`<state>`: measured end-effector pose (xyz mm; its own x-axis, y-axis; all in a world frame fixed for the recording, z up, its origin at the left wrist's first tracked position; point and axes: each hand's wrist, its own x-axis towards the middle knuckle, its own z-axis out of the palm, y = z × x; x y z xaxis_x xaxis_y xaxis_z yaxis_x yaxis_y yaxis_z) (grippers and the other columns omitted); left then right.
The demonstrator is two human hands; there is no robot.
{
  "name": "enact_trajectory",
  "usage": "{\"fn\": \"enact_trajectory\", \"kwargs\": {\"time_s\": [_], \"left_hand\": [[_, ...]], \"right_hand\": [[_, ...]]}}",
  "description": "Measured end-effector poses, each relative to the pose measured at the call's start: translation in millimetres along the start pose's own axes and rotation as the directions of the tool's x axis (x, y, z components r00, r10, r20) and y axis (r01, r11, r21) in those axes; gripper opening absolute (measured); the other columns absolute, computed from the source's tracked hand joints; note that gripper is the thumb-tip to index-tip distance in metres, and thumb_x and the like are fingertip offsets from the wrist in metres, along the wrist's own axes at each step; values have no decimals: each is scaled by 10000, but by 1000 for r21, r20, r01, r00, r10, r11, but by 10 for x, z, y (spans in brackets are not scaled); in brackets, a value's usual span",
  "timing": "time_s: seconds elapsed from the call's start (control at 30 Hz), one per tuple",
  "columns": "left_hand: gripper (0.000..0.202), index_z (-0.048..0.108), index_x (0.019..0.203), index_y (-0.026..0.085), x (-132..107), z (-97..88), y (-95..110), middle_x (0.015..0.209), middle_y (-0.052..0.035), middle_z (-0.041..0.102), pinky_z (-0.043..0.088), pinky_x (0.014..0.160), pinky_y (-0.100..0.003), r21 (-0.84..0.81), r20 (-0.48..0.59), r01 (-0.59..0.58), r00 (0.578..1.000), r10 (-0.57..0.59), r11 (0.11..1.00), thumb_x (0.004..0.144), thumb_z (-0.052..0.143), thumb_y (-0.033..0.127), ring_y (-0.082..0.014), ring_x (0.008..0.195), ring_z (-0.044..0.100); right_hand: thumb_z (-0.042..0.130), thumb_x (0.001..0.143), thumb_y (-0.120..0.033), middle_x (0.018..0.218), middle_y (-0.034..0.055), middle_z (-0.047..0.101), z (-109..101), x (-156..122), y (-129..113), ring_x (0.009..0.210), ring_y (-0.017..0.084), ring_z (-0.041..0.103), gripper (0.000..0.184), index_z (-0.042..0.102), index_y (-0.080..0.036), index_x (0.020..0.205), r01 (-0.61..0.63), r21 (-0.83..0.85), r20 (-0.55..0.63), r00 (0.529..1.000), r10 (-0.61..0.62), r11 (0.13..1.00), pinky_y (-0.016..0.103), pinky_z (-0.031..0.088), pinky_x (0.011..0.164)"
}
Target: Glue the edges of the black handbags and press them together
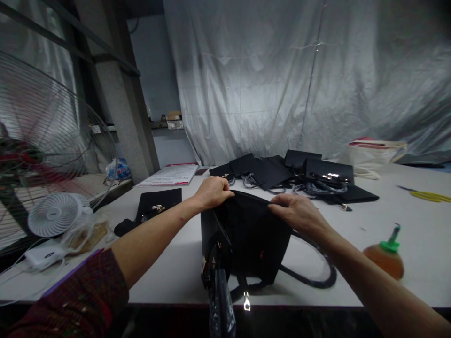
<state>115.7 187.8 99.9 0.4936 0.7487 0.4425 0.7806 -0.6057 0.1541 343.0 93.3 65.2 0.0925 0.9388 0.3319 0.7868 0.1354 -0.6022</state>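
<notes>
A black handbag point(257, 230) stands at the front of the white table, its far top edge pinched between both my hands. My left hand point(214, 191) grips the edge near its left corner, fingers closed. Toward the right corner, my right hand point(296, 211) holds the same edge between thumb and fingers. One plastic-wrapped handle point(221, 300) hangs down over the table's front edge. The other handle point(317, 281) loops out to the right on the tabletop. A metal clasp piece point(247, 301) dangles from a strap below the bag.
Several black bag pieces point(271, 173) lie heaped at the back, another point(160, 201) at left. At right are a bottle with a green cap point(385, 258) and yellow-handled scissors point(428, 195). A small white fan point(58, 214) and a plastic bag point(89, 234) stand left; a cloth bag point(373, 157) sits back right.
</notes>
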Motion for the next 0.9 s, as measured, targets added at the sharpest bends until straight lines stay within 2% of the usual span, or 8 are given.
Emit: {"fn": "enact_trajectory", "kwargs": {"time_s": [0.1,0.17,0.27,0.37,0.57,0.67,0.8,0.9], "left_hand": [[196,707,685,195,-8,1,8,701,-25,696,411,635,-259,18,0,8,1000,-8,1000,746,665,376,-167,700,611],[189,712,694,195,-15,0,16,706,-31,699,416,636,-265,29,-5,19,1000,-18,999,746,666,370,-172,696,612],[183,715,697,192,-26,-5,30,704,-34,699,415,628,-267,38,-17,30,999,-29,999,745,666,362,-173,687,612],[190,717,697,190,-36,-12,46,700,-38,698,414,623,-270,41,-24,42,999,-41,998,742,670,368,-175,687,614],[213,728,711,194,-44,-6,84,725,-48,704,440,666,-286,59,-17,44,999,-43,997,748,670,395,-194,723,624],[208,736,723,197,-43,-2,100,735,-55,708,448,681,-300,78,-13,51,999,-50,996,748,670,394,-207,740,626],[217,738,728,199,-46,-2,104,740,-53,710,446,682,-293,90,-16,67,998,-66,994,749,668,403,-195,734,623],[214,732,717,199,-47,-2,97,722,-45,703,441,668,-286,71,-17,79,997,-78,994,741,673,404,-187,712,617]], "right_hand": [[527,761,-362,582,-18,613,-27,78,14,593,155,571,230,686,-206,702,0,-53,44,999,2,999,255,375,555],[525,780,-359,625,-5,634,-40,136,8,632,164,581,225,685,-213,718,44,-160,54,998,-36,986,259,374,581],[547,798,-383,739,16,679,-32,215,-53,714,190,599,216,707,-242,833,123,-333,78,992,-102,935,271,365,610],[560,805,-363,825,37,703,6,272,-140,778,213,615,216,717,-258,909,144,-416,95,989,-114,898,279,357,619],[550,798,-326,761,41,690,55,362,-157,754,209,615,192,723,-250,833,104,-409,94,993,-71,907,275,355,604],[539,805,-334,806,51,699,69,408,-152,777,220,625,216,724,-252,881,106,-433,104,992,-67,895,279,357,601],[544,825,-380,869,41,716,130,470,-220,803,211,629,254,726,-278,969,172,-424,137,983,-124,889,269,370,621],[548,824,-342,833,37,713,186,512,-259,788,196,620,221,737,-266,908,210,-431,135,977,-168,878,258,361,616]]}}
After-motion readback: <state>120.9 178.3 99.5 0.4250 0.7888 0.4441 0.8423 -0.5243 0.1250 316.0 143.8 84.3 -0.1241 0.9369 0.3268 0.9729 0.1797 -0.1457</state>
